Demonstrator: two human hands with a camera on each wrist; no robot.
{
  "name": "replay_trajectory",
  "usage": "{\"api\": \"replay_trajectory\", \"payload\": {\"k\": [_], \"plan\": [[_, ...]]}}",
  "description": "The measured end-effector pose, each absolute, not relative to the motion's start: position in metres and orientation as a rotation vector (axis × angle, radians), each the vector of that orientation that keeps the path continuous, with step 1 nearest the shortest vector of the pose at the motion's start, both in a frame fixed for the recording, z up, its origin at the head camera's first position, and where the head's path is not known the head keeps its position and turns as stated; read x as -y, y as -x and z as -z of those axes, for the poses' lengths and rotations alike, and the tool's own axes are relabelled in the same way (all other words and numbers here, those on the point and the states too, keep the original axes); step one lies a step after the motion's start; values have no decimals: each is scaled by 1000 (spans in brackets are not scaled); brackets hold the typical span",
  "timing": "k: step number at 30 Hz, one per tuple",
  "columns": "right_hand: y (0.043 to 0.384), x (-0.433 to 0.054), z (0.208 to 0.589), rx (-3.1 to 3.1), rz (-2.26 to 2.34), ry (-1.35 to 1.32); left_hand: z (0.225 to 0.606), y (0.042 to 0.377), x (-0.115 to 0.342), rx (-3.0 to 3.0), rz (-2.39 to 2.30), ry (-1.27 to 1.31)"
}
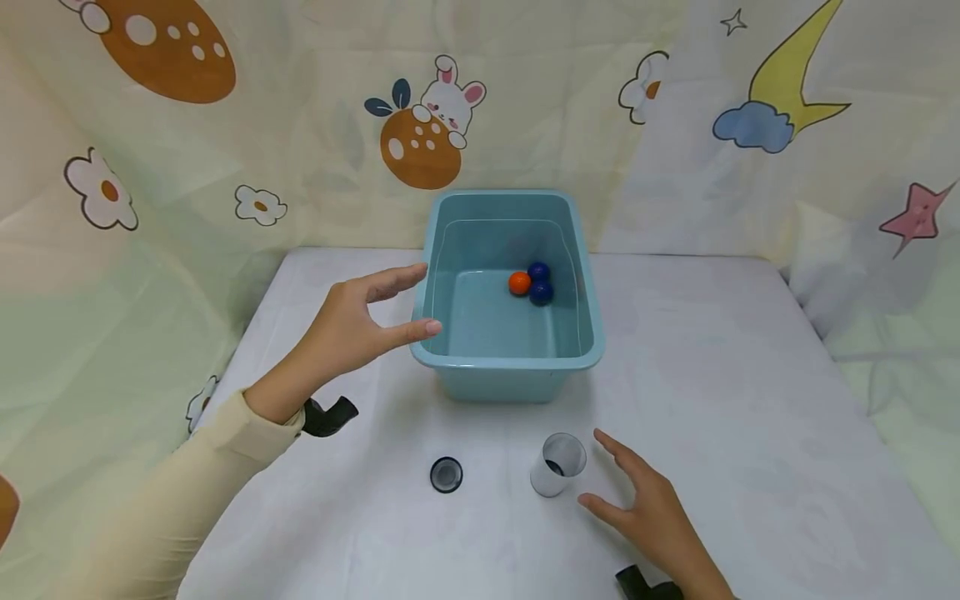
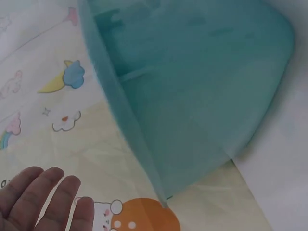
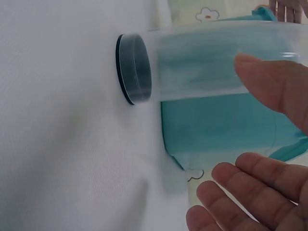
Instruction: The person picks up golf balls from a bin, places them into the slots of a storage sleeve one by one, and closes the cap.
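Observation:
My left hand (image 1: 358, 327), fingers and thumb spread apart, is at the left rim of a light-blue plastic basin (image 1: 495, 363). Its thumb overlaps the rim in the head view; whether it touches cannot be told. Inside the basin lie an orange ball (image 1: 519, 283) and two dark-blue balls (image 1: 541, 292). Just right of a clear cylinder (image 1: 546, 482) standing on the table, my right hand (image 1: 651, 510) has its fingers and thumb apart and holds nothing. A dark shape shows inside the cylinder. To its left lies a round black-rimmed lid (image 1: 446, 474).
A white cloth-covered table (image 1: 720, 375) carries these things. Behind and beside it hangs a printed cloth (image 1: 315, 125) with cartoon figures. Black wrist mounts (image 1: 330, 417) stick out beside both wrists.

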State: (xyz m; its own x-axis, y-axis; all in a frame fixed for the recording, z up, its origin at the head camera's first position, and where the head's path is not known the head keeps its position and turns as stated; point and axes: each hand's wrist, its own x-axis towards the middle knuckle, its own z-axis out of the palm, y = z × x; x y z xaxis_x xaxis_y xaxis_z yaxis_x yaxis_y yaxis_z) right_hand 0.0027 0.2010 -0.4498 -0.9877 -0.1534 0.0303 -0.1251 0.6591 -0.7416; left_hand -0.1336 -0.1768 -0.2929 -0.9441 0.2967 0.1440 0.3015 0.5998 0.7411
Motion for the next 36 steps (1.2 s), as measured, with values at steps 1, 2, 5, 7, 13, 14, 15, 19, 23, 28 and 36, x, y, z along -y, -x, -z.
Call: {"api": "replay_trajectory", "payload": {"k": [1, 2, 5, 7, 13, 14, 15, 19, 23, 28, 36], "plan": [[-3, -200, 450, -2822, 1271, 238, 289, 138, 175, 2812, 1310, 531], [-2, -200, 451, -2811, 1286, 237, 286, 142, 174, 2820, 1313, 540], [-2, -197, 452, -2762, 1335, 227, 278, 155, 169, 2846, 1300, 579], [-1, -195, 452, -2733, 1359, 220, 273, 163, 165, 2858, 1296, 613], [1, -191, 452, -2687, 1388, 195, 260, 184, 150, 2906, 1285, 708], [1, -191, 452, -2680, 1390, 190, 258, 187, 148, 2916, 1279, 720], [1, -190, 452, -2673, 1391, 188, 257, 190, 146, 2926, 1278, 730], [3, -188, 454, -2649, 1401, 188, 251, 202, 136, 2969, 1254, 764], [4, -187, 456, -2622, 1408, 176, 248, 212, 125, 3005, 1243, 791], [7, -185, 457, -2583, 1403, 138, 245, 224, 112, 3037, 1212, 811], [8, -184, 456, -2547, 1408, 173, 244, 246, 92, 3051, 1160, 823]]}}
